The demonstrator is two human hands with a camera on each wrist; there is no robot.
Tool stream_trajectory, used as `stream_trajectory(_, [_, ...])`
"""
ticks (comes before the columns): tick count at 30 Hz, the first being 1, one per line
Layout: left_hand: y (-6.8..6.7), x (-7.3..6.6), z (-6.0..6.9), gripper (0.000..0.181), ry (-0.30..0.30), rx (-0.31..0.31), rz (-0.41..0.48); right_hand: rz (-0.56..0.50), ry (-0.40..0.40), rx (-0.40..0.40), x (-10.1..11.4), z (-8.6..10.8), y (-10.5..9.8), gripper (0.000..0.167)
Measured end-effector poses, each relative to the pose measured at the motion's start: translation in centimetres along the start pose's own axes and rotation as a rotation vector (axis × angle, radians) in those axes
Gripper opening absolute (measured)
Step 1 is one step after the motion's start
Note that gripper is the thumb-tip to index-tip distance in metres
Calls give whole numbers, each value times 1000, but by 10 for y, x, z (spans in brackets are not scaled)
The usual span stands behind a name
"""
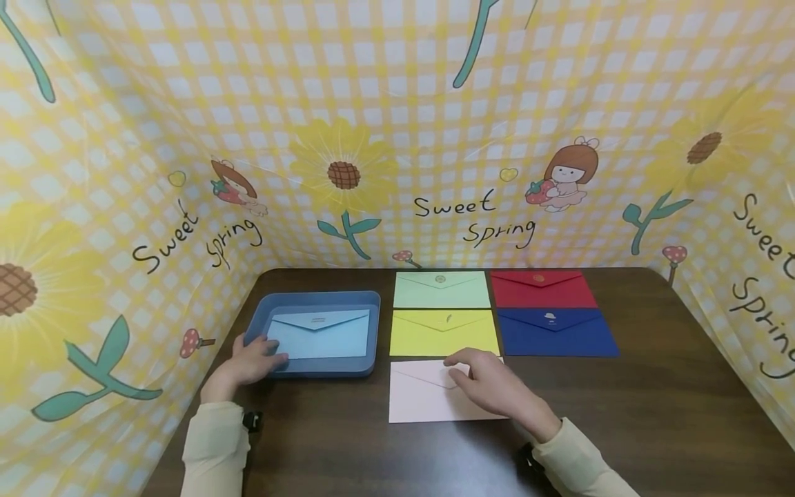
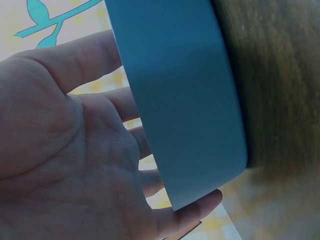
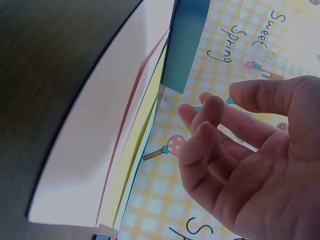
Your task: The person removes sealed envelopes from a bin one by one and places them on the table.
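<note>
My left hand point(image 1: 251, 362) lies over the left front corner of a blue plastic tray point(image 1: 323, 298). Its fingers reach across the rim, partly hidden behind the tray wall point(image 2: 185, 100) in the left wrist view. Inside the tray lies a light blue envelope point(image 1: 319, 338), flap side up. Above a pale pink envelope point(image 1: 422, 400) hovers my right hand point(image 1: 493, 386), fingers loosely bent and nothing held. In the right wrist view a gap separates the right hand point(image 3: 240, 155) from the pink envelope point(image 3: 95, 130).
Behind the pink envelope lie a yellow envelope point(image 1: 444, 335) and a mint green envelope point(image 1: 441, 293). To their right are a dark blue envelope point(image 1: 559, 335) and a red envelope point(image 1: 543, 293). A checked cloth point(image 1: 397, 103) surrounds the dark wooden table point(image 1: 335, 442).
</note>
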State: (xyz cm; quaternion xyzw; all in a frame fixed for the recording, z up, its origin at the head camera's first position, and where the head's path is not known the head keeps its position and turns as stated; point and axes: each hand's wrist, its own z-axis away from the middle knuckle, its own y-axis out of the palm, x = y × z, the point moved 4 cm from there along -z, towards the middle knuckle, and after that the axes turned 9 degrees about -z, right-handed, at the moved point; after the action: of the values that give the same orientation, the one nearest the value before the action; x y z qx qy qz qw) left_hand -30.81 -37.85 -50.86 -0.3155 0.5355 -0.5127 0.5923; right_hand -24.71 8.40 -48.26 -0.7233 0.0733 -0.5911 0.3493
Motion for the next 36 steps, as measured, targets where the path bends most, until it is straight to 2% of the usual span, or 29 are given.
stream_trajectory(4, [6, 11, -6, 72, 12, 6, -19, -1, -1, 11, 3, -2, 3, 24])
stream_trajectory(6, [5, 9, -5, 72, 5, 6, -21, -12, -3, 18, 5, -2, 4, 25])
stream_trajectory(8, [1, 3, -2, 71, -2, 17, -17, -25, -7, 25, 7, -3, 5, 25])
stream_trajectory(11, [-10, -14, 7, 65, -5, 17, -3, -50, -11, 38, 11, -5, 7, 27])
stream_trajectory(14, [-18, -28, 15, 60, 13, 30, -25, -64, -16, 52, 15, -8, 9, 28])
stream_trajectory(16, [-21, -33, 17, 55, 11, 34, -41, -69, -21, 57, 18, -10, 11, 29])
stream_trajectory(24, [-17, -32, 15, 48, 14, 38, -63, -38, -28, 83, 27, -12, 23, 33])
stream_trajectory(36, [-18, -32, 16, 48, 27, 36, -71, -48, -102, 126, 50, -17, 51, 38])
